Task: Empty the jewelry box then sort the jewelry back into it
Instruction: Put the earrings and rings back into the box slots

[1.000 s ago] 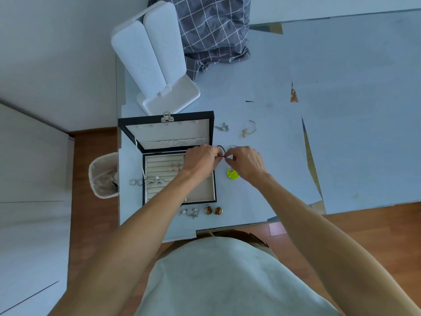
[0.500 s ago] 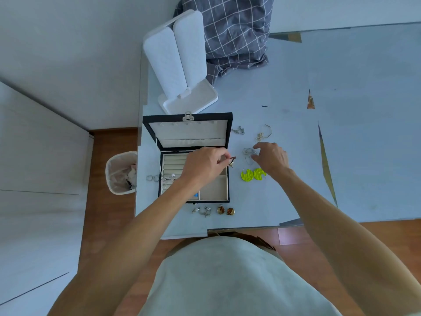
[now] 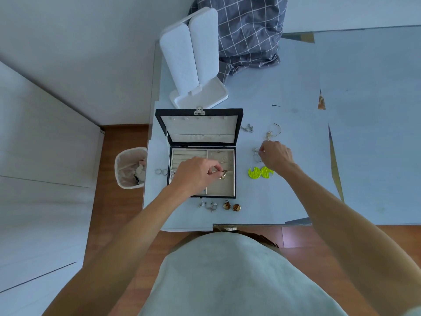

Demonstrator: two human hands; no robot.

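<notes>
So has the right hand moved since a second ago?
Yes. The right hand has gone right, away from the jewelry box, to the wire earring on the table.

Bare arms, pale top

Both forearms are uncovered, with no sleeve reaching the left hand point(image 3: 196, 173) or the right hand point(image 3: 275, 156). No rings, watch or bracelets show on either. Behind the hands, nearest the camera, the person wears a pale grey-green top, plain and unmarked.

white wall point(image 3: 79, 53) | wood floor point(image 3: 118, 206) | pale blue table point(image 3: 284, 197) | wastebasket point(image 3: 129, 167)
</notes>
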